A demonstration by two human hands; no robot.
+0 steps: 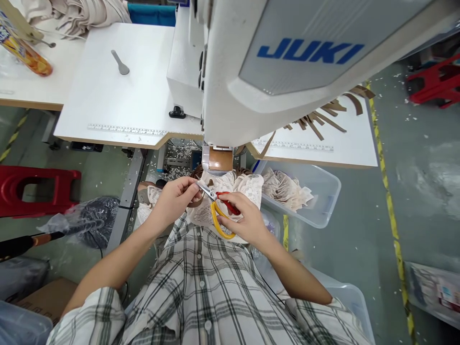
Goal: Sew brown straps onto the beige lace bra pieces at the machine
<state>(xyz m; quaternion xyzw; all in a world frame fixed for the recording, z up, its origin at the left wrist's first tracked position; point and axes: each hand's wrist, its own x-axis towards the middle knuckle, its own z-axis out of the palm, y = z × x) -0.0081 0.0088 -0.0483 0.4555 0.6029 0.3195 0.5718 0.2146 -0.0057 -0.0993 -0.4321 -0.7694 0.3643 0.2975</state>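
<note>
My right hand (244, 216) is closed on a pair of scissors (223, 218) with one red and one yellow handle. The blades point up and left to the fingertips of my left hand (178, 200). Those fingers are pinched together at the blade tips; what they hold is too small to make out. Cream lace fabric (247, 189) lies in front of my body, beneath both hands and below the sewing machine (223, 96). A brown strip shows beside my left fingers.
A white table (140, 96) bears a grey spoon-shaped tool (120, 63). Brown strips (323, 117) lie at the right. A clear bin (325, 191) holds beige fabric (287, 190). Red stools (39, 190) stand on both sides.
</note>
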